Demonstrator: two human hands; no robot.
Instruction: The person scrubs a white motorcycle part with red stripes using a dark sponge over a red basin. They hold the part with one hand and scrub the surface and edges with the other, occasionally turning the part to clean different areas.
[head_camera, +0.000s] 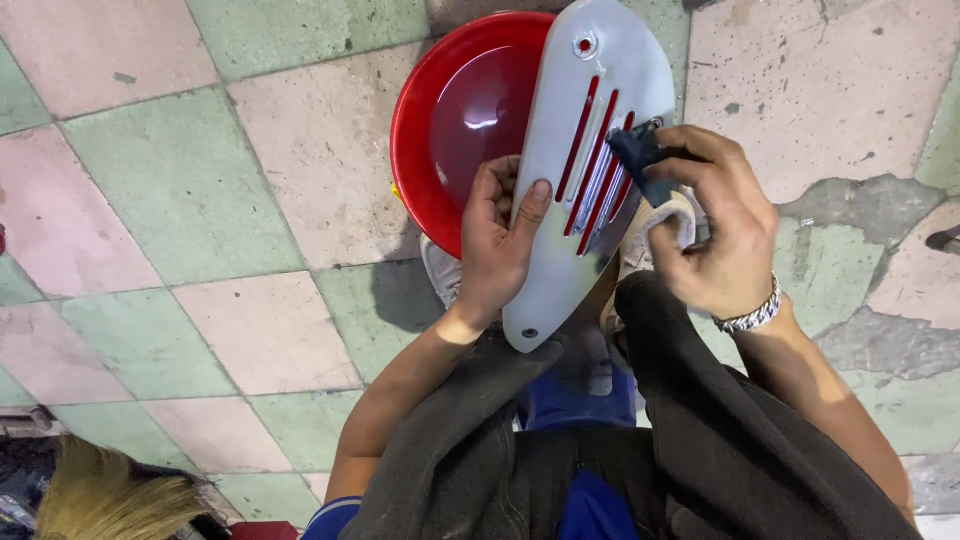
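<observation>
Dark grey trousers (700, 450) fill the near edge of the view, the knees drawn up, with a bit of blue cloth (580, 400) showing between them. Just beyond the knees, the left hand (495, 245) clamps the left edge of a pale grey panel (570, 270), thumb pressed flat on its front face and fingers curled round behind it. The panel is a long, rounded, shield-shaped piece, tilted up and away from the person, with a row of narrow slots (595, 165) through which red shows, and a small red-ringed hole (585, 45) near its far tip. The right hand (720, 235), with a silver bracelet (750, 315) at the wrist, is closed tightly around a dark blue pad (640, 160) that rests against the slotted part of the panel; a scrap of white cloth (675, 215) shows under the fingers. Behind the panel sits a red basin (450, 130) on the floor, partly covered by it. The floor (200, 200) is laid with worn pink and green tiles, cracked to the right. At the near left corner lies a straw broom (100, 495).
</observation>
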